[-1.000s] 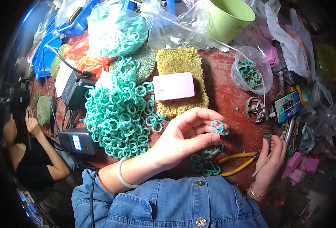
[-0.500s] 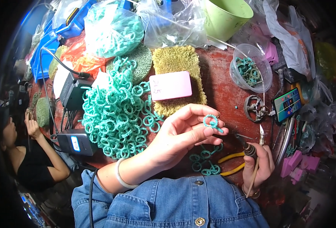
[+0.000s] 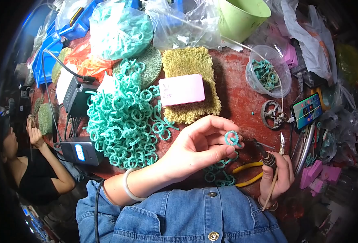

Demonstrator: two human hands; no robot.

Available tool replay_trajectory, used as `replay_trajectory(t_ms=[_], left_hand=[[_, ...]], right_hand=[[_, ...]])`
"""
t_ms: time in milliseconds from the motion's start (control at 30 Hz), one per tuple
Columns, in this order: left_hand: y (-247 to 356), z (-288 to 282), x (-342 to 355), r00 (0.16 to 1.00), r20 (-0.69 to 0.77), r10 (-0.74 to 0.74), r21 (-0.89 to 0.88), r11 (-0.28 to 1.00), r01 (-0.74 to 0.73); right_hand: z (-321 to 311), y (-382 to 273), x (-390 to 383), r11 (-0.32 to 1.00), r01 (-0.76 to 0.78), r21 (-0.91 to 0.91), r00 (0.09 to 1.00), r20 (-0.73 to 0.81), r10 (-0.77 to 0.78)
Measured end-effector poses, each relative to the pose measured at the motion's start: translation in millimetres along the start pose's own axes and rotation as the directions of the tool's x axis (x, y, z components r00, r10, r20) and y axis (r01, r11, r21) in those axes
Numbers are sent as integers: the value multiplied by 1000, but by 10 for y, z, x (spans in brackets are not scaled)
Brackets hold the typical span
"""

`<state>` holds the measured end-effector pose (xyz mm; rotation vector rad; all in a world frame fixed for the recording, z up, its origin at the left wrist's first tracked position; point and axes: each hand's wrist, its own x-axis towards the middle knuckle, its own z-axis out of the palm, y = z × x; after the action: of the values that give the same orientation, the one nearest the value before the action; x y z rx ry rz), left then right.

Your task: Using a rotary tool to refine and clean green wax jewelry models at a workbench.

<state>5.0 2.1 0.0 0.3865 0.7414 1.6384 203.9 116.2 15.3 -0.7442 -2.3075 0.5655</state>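
Observation:
My left hand (image 3: 195, 148) pinches a small teal wax ring (image 3: 231, 139) with a toothed edge between thumb and fingers. In my right hand (image 3: 280, 174) is a pen-like tool (image 3: 269, 158) with a dark handle and a thin metal tip, which points toward the ring but stays apart from it. The same hand also holds a thin craft knife (image 3: 282, 142), blade upward, its pale shaft running down across the palm. Beneath my hands lie several more teal rings (image 3: 217, 175), partly hidden, and yellow-handled pliers (image 3: 248, 166).
A large heap of teal rings (image 3: 122, 125) covers the table at left, beside dark boxes (image 3: 81, 152). A pink block (image 3: 182, 90) rests on a yellow-green sponge (image 3: 191, 60). A clear tub (image 3: 286, 77), phone (image 3: 307, 111) and green bucket (image 3: 244, 18) stand beyond. Another person (image 3: 37, 174) sits at left.
My left hand has shifted slightly right and nearer to me, turning the ring. My right hand and its tools have moved a little to the right.

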Motion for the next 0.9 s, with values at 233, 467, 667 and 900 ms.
replay_trajectory(t_ms=[233,467,667,900], left_hand=[[8,-8,-11,998,54,-30,101,995,24],[-5,29,-13,998,23,-53,109,993,50],[-4,21,-17,998,32,-46,119,992,42],[1,24,-17,999,26,-44,132,990,41]], right_hand=[[22,-7,3,1000,26,-4,999,20,-26],[25,-11,14,1000,29,-6,998,57,-29],[35,-10,10,999,33,-2,997,68,-32],[40,-15,17,999,34,-6,997,74,-33]])
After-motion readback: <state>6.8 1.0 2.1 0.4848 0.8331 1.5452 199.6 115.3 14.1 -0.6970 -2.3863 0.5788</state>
